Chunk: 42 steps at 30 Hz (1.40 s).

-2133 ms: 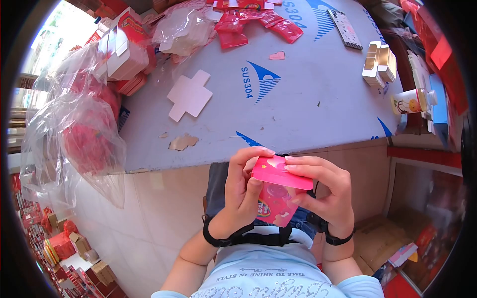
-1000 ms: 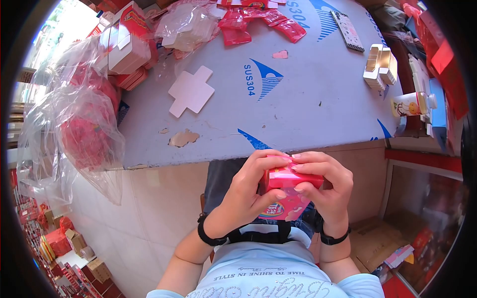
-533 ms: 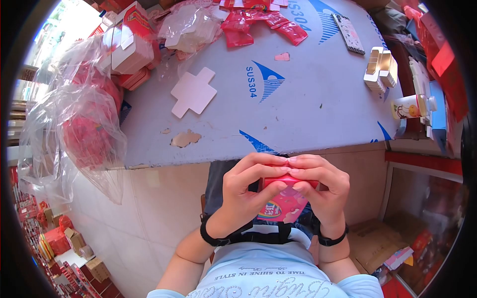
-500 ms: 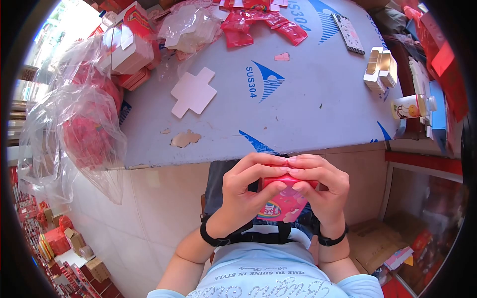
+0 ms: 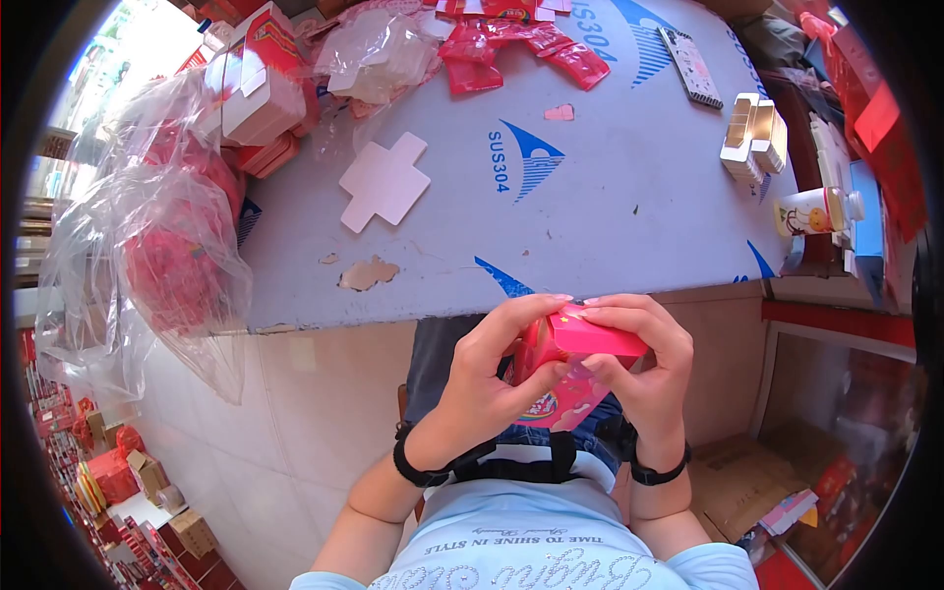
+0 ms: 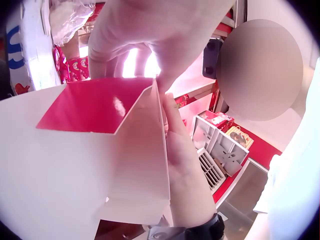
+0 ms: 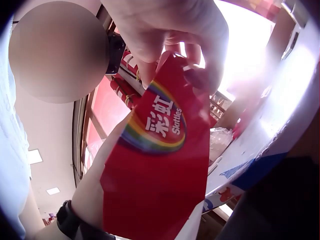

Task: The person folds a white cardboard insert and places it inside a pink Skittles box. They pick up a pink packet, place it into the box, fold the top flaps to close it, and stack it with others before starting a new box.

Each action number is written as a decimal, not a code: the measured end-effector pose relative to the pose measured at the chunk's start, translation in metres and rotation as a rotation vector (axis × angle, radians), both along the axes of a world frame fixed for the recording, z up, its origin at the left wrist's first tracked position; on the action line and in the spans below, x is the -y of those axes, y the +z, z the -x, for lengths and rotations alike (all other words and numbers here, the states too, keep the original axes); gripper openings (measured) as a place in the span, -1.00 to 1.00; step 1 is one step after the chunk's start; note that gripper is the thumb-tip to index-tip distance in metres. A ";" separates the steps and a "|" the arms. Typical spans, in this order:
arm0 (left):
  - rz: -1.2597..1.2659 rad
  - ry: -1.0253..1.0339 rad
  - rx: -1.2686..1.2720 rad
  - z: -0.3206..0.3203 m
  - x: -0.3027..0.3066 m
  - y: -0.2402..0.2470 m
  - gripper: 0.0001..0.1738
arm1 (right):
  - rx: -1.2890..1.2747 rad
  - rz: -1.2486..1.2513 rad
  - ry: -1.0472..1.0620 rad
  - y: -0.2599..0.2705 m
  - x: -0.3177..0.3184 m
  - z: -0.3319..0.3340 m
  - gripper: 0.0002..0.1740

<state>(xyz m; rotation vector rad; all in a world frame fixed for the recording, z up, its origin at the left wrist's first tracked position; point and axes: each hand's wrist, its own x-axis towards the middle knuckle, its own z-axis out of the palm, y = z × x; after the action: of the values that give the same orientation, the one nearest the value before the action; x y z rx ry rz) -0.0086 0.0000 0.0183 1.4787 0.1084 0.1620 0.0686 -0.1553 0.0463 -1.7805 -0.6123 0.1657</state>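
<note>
A pink Skittles box [image 5: 565,398] of folded cardboard is held in front of the body, just off the table's near edge. My left hand [image 5: 492,359] grips its left side, thumb on the front and fingers at the top. From the other side my right hand [image 5: 647,349] pinches the top edge between thumb and fingers. In the left wrist view, white unprinted card and loose flaps [image 6: 137,165] show at the box's lower end, which stands unclosed. The right wrist view shows a red side panel [image 7: 155,180] with a rainbow and the Skittles name.
A white cross-shaped card [image 5: 385,182] lies on the grey table [image 5: 442,246]. Clear plastic bags [image 5: 187,256] with pink contents hang over its left edge. Red packets [image 5: 482,54] lie at the back; small gold-lined boxes [image 5: 753,136] and a bottle [image 5: 814,206] stand right.
The flat top flap that stuck out earlier is now folded down. The fingers met over the top half a second ago; now they are apart, and the box is tilted with its top showing.
</note>
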 end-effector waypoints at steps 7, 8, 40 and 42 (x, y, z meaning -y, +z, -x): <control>-0.127 -0.046 0.047 -0.001 -0.004 0.002 -0.41 | -0.126 -0.064 -0.010 -0.002 0.001 0.001 -0.75; -0.127 -0.047 0.046 -0.002 -0.004 0.002 -0.41 | -0.126 -0.064 -0.011 0.000 0.001 0.002 -0.75; 0.299 -0.280 -0.316 -0.005 -0.005 -0.004 -0.69 | -0.613 -0.068 0.136 0.001 0.009 -0.009 -0.75; 0.363 -0.314 -0.323 -0.004 -0.006 -0.013 -0.67 | -0.634 -0.082 0.135 -0.008 0.006 -0.006 -0.75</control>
<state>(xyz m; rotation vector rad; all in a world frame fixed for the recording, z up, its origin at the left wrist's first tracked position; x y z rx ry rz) -0.0049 0.0058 0.0052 1.1314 0.1555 -0.3380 0.0747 -0.1617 0.0382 -1.4918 -0.2715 0.7535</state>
